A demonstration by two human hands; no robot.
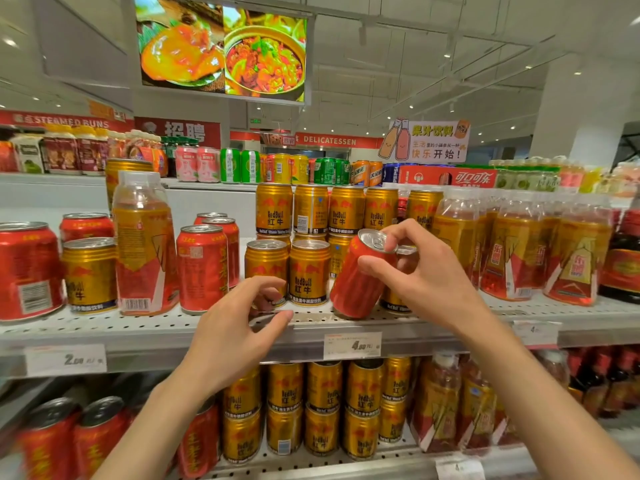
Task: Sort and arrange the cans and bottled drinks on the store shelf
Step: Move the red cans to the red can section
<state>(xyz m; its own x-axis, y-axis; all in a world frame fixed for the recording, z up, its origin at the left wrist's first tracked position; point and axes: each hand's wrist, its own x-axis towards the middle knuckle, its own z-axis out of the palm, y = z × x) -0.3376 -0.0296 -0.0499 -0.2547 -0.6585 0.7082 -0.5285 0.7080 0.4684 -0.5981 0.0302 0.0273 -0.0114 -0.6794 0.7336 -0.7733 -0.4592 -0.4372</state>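
Observation:
My right hand (422,275) grips a red can (356,285) near its top, and the can tilts left with its base on the white perforated shelf (311,318). My left hand (239,323) hovers at the shelf's front edge with fingers curled apart, just in front of a gold Red Bull can (266,268) and holding nothing. A second gold can (309,271) stands beside it, with stacked gold cans (346,209) behind. More red cans (202,268) stand to the left, next to a tall bottle with a gold and red label (145,244).
Several gold-labelled bottles (512,247) fill the shelf's right side, with dark bottles (623,258) at the far right. A gold can (90,275) and large red can (29,271) stand far left. Price tags (352,345) line the shelf edge. The lower shelf holds gold cans (322,407).

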